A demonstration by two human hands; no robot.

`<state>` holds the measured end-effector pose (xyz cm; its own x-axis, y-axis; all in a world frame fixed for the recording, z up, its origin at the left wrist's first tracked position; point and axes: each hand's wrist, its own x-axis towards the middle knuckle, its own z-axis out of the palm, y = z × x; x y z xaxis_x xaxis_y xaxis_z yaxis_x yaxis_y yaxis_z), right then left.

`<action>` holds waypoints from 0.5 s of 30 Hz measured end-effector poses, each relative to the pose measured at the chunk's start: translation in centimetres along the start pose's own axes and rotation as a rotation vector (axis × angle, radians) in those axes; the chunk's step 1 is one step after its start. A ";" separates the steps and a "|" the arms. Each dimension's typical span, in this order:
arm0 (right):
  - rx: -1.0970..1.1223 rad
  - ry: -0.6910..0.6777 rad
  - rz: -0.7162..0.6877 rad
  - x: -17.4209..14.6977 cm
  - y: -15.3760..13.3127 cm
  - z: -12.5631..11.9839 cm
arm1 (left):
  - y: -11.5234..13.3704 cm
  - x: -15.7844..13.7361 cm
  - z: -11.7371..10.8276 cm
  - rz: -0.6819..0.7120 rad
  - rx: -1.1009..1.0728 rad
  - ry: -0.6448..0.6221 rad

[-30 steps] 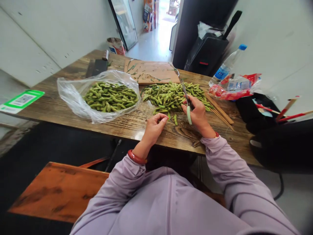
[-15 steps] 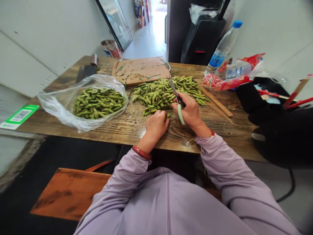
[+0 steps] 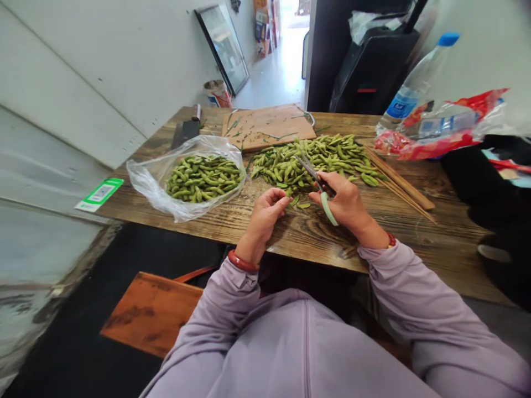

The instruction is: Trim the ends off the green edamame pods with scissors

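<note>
My left hand [image 3: 269,213] is closed in a pinch on an edamame pod [image 3: 289,193], of which only a small green end shows. In my right hand [image 3: 346,202] is a pair of scissors [image 3: 310,168] with pale green handles, blades pointing up and left over the pods. A loose pile of edamame pods [image 3: 327,149] lies on the wooden table just beyond both hands. A few single pods [image 3: 304,205] rest between the hands. To the left, a clear plastic bag [image 3: 149,185] lies spread, holding many more edamame pods [image 3: 203,177].
Behind the pile lies a wooden cutting board [image 3: 274,124] with green scraps; a cleaver [image 3: 186,131] is beside it. Wooden sticks [image 3: 402,185] lie right of the pile. A plastic bottle [image 3: 415,88] and red wrapping [image 3: 440,143] stand farther right. The table edge [image 3: 315,255] is near my body.
The view has swung left, so the table sits farther right. My left hand has lifted and turned, its pinch now showing. My hands are slightly farther apart, with the scissors still in the right.
</note>
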<state>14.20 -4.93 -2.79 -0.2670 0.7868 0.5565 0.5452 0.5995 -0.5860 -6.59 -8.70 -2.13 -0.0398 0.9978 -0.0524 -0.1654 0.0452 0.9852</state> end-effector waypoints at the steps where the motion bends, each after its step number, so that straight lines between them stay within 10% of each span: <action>1: -0.006 -0.023 -0.008 -0.1 -0.1 0.0 | 0.1 -0.1 0.0 -0.027 -0.038 -0.007; 15: -0.148 -0.341 -0.136 -0.5 -1.4 0.0 | -0.3 0.2 0.1 -0.022 -0.144 -0.009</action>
<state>13.56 -6.18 -2.23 -0.5795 0.7202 0.3814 0.5884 0.6936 -0.4156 -6.48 -8.47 -2.40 -0.0264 0.9971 -0.0714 -0.3057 0.0600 0.9502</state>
